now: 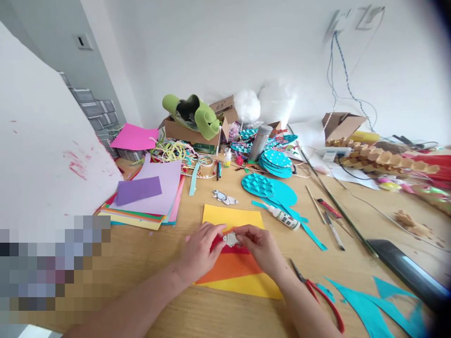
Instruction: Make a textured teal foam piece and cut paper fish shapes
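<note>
A small grey-and-white paper fish cutout (231, 240) is held over the stacked coloured sheets. My right hand (256, 241) pinches its right end between thumb and fingers. At its left end, the thumb of my left hand (202, 246) meets the edge or comes very close, while the index finger arches apart above it. Beneath both hands lie a red sheet (234, 250), an orange sheet (229, 268) and a yellow sheet (232, 215). More printed paper cutouts (225, 197) rest just beyond the yellow sheet.
Red-handled scissors (317, 293) and blue paper scraps (362, 305) lie at my right. A glue bottle (286, 218) sits near blue discs (271, 188). Coloured papers (151, 188) are piled left. A grey flask (260, 143) and a cardboard box (192, 136) stand behind.
</note>
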`<action>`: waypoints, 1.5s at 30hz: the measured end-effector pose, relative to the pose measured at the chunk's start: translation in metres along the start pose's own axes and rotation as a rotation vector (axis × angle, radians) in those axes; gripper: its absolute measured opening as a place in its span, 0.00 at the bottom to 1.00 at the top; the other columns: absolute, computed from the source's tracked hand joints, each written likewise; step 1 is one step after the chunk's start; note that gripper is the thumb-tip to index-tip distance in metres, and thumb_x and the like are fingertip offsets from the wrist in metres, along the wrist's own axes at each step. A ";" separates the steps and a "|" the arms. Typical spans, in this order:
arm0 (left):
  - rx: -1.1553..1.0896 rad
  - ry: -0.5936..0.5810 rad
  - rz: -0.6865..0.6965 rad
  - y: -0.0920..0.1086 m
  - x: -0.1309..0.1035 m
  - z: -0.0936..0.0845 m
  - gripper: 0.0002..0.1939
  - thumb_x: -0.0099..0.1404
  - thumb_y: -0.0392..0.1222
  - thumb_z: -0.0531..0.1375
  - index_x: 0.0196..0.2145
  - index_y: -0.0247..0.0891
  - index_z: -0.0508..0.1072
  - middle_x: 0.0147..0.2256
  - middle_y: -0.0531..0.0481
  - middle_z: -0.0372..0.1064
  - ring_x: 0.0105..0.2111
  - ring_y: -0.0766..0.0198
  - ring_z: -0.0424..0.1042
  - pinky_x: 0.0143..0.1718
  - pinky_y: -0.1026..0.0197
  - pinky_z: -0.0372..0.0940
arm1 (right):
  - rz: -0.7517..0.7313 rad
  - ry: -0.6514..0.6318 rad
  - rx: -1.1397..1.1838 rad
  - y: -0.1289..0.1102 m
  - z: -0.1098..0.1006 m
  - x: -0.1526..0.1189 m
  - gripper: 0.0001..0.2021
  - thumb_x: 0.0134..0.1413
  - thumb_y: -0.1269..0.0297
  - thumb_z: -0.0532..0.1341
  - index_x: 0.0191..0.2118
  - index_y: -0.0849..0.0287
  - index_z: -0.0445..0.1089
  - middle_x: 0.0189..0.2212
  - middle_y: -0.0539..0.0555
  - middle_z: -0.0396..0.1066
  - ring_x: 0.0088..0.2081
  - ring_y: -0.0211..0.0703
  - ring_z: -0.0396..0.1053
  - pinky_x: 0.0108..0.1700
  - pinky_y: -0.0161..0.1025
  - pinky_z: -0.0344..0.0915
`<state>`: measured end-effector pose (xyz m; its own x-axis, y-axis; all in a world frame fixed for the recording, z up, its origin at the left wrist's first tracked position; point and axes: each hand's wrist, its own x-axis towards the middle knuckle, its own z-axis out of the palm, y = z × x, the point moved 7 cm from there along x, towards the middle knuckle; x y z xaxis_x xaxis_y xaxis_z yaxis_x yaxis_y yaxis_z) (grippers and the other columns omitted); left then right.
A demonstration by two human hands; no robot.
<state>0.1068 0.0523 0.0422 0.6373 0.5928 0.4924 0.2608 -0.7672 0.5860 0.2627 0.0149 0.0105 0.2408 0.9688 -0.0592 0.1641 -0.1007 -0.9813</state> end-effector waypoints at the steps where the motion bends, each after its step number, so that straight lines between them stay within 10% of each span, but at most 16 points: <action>1: -0.021 0.010 -0.013 0.000 0.000 0.000 0.15 0.67 0.34 0.54 0.51 0.40 0.65 0.37 0.49 0.72 0.40 0.60 0.70 0.44 0.54 0.68 | -0.011 -0.006 -0.009 -0.002 0.003 -0.002 0.13 0.46 0.54 0.64 0.33 0.59 0.74 0.28 0.53 0.76 0.30 0.43 0.71 0.33 0.39 0.67; 12: -0.108 0.127 -0.088 -0.014 0.003 -0.011 0.13 0.66 0.31 0.52 0.46 0.39 0.67 0.36 0.49 0.71 0.38 0.63 0.71 0.43 0.59 0.66 | 0.029 0.202 0.021 0.005 -0.042 0.006 0.19 0.40 0.50 0.67 0.34 0.60 0.74 0.27 0.54 0.75 0.27 0.43 0.72 0.33 0.42 0.70; 19: -0.164 0.224 -0.204 -0.040 0.005 -0.021 0.16 0.63 0.26 0.50 0.46 0.38 0.66 0.35 0.49 0.73 0.38 0.64 0.73 0.41 0.60 0.66 | 0.020 0.098 -0.262 0.013 -0.019 0.002 0.10 0.48 0.61 0.59 0.34 0.59 0.74 0.29 0.55 0.76 0.31 0.45 0.72 0.34 0.41 0.67; 31: 0.015 -0.316 0.118 -0.001 -0.003 0.018 0.19 0.54 0.22 0.51 0.37 0.37 0.74 0.32 0.49 0.74 0.35 0.61 0.70 0.34 0.61 0.65 | -0.155 0.071 -0.521 -0.001 -0.010 -0.001 0.11 0.51 0.71 0.55 0.34 0.57 0.75 0.32 0.55 0.75 0.35 0.46 0.71 0.40 0.41 0.65; 45: 0.255 -0.508 0.151 0.011 -0.006 0.027 0.23 0.61 0.25 0.51 0.51 0.38 0.70 0.41 0.46 0.68 0.42 0.58 0.64 0.44 0.56 0.65 | -0.136 0.011 -0.559 0.000 -0.004 -0.004 0.13 0.52 0.76 0.54 0.38 0.58 0.74 0.35 0.55 0.75 0.37 0.45 0.71 0.41 0.41 0.66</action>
<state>0.1255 0.0334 0.0280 0.9321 0.3291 0.1513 0.2663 -0.9058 0.3295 0.2661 0.0104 0.0116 0.1914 0.9793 0.0654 0.6742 -0.0828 -0.7338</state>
